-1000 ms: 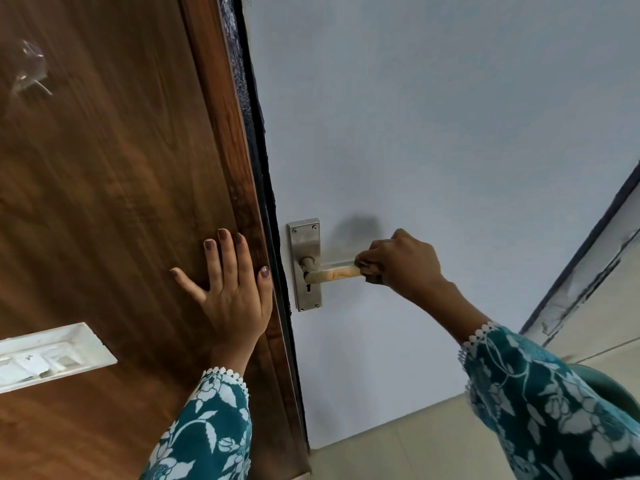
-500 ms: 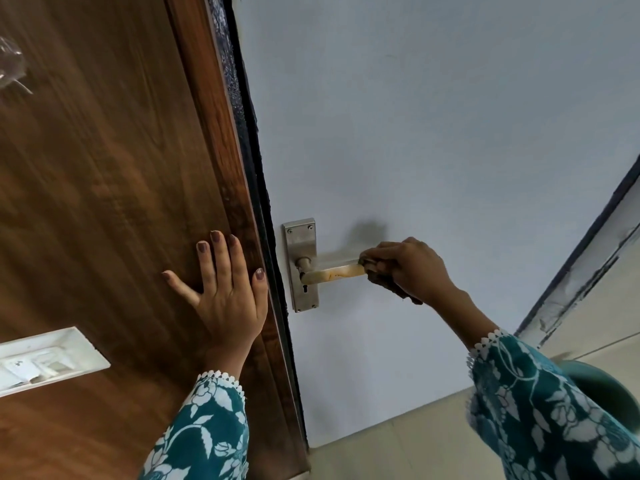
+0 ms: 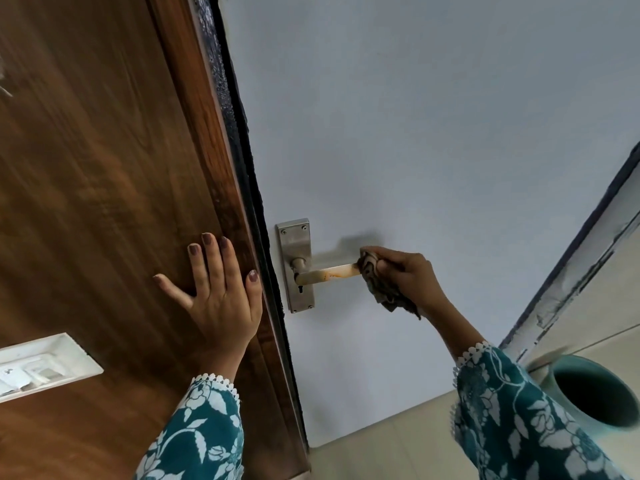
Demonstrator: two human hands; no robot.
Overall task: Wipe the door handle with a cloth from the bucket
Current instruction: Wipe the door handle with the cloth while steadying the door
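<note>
A metal lever door handle [image 3: 329, 273] with orange stains sticks out to the right from a steel backplate [image 3: 295, 237] on the pale blue door [image 3: 415, 133]. My right hand [image 3: 408, 275] is closed around a dark patterned cloth [image 3: 379, 289], wrapped over the free end of the lever. A corner of the cloth hangs below my fist. My left hand [image 3: 216, 292] lies flat with fingers spread on the brown wooden panel [image 3: 97, 185] left of the door edge. The teal bucket [image 3: 588, 393] stands at the lower right, its inside dark.
A white switch plate [image 3: 38, 367] is set in the wooden panel at the lower left. A dark door frame [image 3: 581, 244] runs diagonally at the right. Beige floor tiles [image 3: 381, 452] show below the door.
My right hand has slid with the cloth to the right along the lever towards its end, baring more of the stained handle. The bucket has come further into view. My left hand stays put.
</note>
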